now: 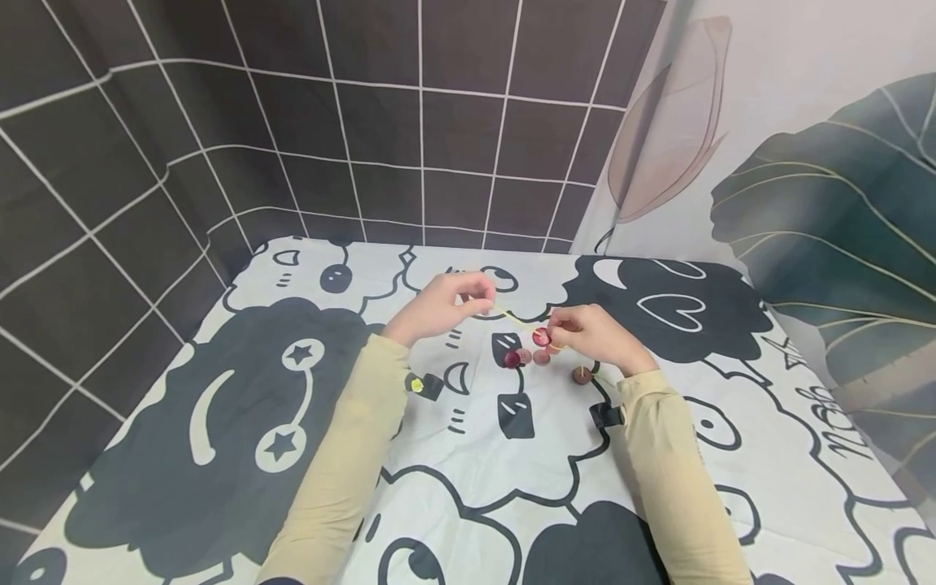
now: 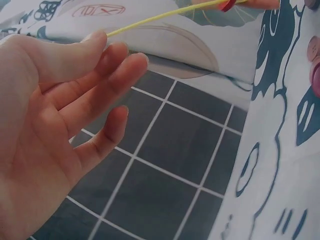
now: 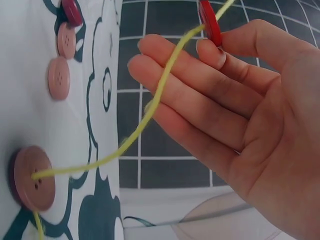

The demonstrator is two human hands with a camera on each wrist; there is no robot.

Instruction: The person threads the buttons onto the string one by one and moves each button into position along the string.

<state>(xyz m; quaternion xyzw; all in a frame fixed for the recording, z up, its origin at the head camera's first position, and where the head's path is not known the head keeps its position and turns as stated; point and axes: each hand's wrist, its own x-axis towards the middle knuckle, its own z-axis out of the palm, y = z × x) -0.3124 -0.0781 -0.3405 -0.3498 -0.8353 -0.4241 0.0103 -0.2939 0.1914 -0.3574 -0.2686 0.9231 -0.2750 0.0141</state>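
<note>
My left hand pinches a yellow string between thumb and index finger, the other fingers loosely bent. From there the string runs taut to a red button, whose edge my right hand pinches between thumb and fingertip. The string passes through this button. Beyond it, the string hangs slack past the right fingers to a brown button on the cloth and through one of its holes. Two pink buttons and a dark red button lie beneath the hands.
A white cloth with black cartoon drawings covers the table. Behind it hangs a dark curtain-like sheet with a white grid. At the right is a pale backdrop with a large leaf print.
</note>
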